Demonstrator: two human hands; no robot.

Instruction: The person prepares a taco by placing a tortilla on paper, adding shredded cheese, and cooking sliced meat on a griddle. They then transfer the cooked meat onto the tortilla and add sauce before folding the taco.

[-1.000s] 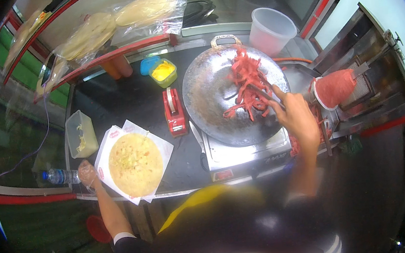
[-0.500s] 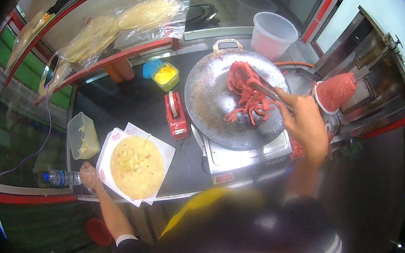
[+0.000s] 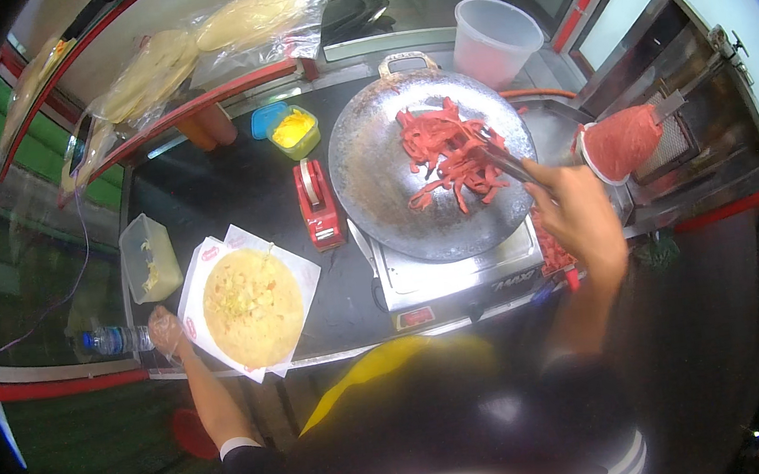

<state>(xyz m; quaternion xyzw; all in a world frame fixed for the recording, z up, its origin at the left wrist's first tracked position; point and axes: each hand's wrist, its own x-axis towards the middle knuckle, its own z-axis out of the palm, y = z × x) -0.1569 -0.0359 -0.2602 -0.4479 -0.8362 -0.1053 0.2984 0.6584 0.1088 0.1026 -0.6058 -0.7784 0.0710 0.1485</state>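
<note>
My right hand [image 3: 581,216] is closed round metal tongs [image 3: 506,162] whose tips reach into red meat strips [image 3: 453,160]. The strips lie loosely piled on a large, round, dark griddle pan [image 3: 367,160]. At the counter's front left edge is my left hand [image 3: 166,332], in a clear plastic glove, its fingers curled in; what they hold, if anything, is hidden. Just right of it lies a round flatbread [image 3: 250,329] with pale chopped bits on top, on white paper sheets [image 3: 304,285]. A water bottle [image 3: 117,340] lies on the hand's left.
The pan sits on a portable stove [image 3: 458,280]. A red tape dispenser [image 3: 319,216] stands left of it. Tubs of yellow food [image 3: 295,133] and pale shreds [image 3: 149,266] are nearby. At right, a meat cone [image 3: 624,145] is on a spit; a clear bucket [image 3: 496,40] stands behind.
The tongs have let a clump of meat strips down, and the strips now lie more spread out in the pan. My left hand stays beside the paper. The whole view has shifted slightly.
</note>
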